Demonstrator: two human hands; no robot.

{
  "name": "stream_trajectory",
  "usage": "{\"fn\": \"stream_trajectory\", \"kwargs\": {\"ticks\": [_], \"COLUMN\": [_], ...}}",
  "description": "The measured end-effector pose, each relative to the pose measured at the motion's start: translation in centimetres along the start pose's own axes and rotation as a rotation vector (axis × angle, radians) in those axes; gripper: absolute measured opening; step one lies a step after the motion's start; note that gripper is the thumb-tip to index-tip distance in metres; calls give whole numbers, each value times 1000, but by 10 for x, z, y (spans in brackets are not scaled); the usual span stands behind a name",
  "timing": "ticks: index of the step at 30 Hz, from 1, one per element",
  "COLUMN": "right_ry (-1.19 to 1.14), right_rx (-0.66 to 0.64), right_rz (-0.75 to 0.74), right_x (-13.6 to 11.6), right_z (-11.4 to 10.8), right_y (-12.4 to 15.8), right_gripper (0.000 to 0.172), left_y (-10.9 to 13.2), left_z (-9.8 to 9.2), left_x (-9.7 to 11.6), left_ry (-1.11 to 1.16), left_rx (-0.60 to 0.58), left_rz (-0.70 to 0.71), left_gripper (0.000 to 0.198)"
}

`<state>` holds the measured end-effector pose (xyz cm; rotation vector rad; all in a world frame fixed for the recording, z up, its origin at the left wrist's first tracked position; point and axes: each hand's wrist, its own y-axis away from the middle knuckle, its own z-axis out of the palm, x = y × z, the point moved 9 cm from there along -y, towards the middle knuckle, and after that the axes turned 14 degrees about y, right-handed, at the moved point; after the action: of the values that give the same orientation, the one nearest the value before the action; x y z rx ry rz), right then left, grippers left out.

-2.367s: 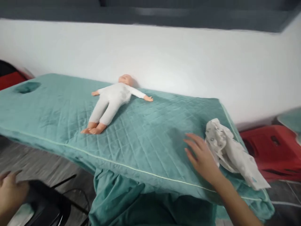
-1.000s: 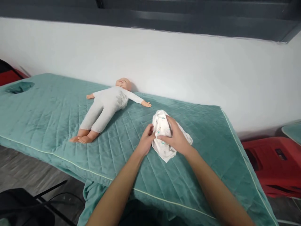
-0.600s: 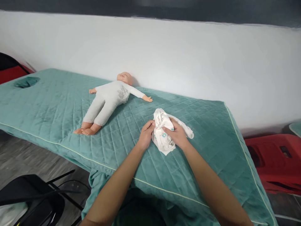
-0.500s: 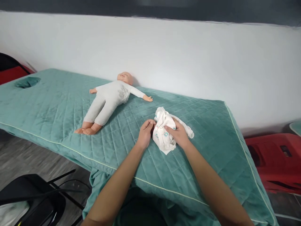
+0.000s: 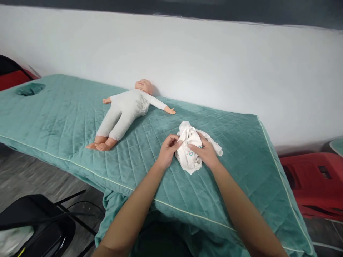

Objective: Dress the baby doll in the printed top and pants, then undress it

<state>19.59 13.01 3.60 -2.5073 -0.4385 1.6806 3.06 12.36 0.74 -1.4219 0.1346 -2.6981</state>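
A crumpled white baby garment (image 5: 189, 144) with small printed marks lies on the teal quilted massage table (image 5: 66, 121). My left hand (image 5: 167, 151) pinches the garment's left edge with closed fingers. My right hand (image 5: 205, 152) rests on top of the garment, fingers curled into the cloth. A baby doll (image 5: 125, 110) in a white bodysuit lies on its back further left, arms spread, head near the wall, apart from both hands.
A white wall runs behind the table. The table has a face hole (image 5: 29, 89) at its far left end. A black chair (image 5: 34, 225) stands at the lower left on the grey floor. Red furniture (image 5: 311, 182) sits to the right.
My right hand brought the garment from the table's right end to the middle, and my left hand came up from the chair to join it. Both hands have since kept working the cloth.
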Motion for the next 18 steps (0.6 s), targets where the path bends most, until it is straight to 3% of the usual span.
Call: {"fn": "stream_trajectory", "kwargs": {"ticks": [3, 7, 12, 15, 18], "right_ry": [-177, -485, -702, -721, -674], "right_rx": [38, 199, 316, 387, 371], "right_rz": [168, 338, 304, 253, 241], "right_x": [22, 40, 33, 33, 38], "right_z": [1, -11, -47, -74, -89], "right_y": [2, 4, -2, -3, -1], "right_gripper": [39, 39, 33, 30, 34], "left_y": [-3, -6, -7, -8, -9], "left_z": [-14, -31, -43, -45, -45], "left_x": [2, 1, -6, -9, -11], "left_ry": [168, 448, 626, 651, 665], "left_rx": [145, 290, 388, 397, 391], "left_rz": [2, -9, -49, -70, -81], "left_gripper": [27, 30, 21, 15, 12]}}
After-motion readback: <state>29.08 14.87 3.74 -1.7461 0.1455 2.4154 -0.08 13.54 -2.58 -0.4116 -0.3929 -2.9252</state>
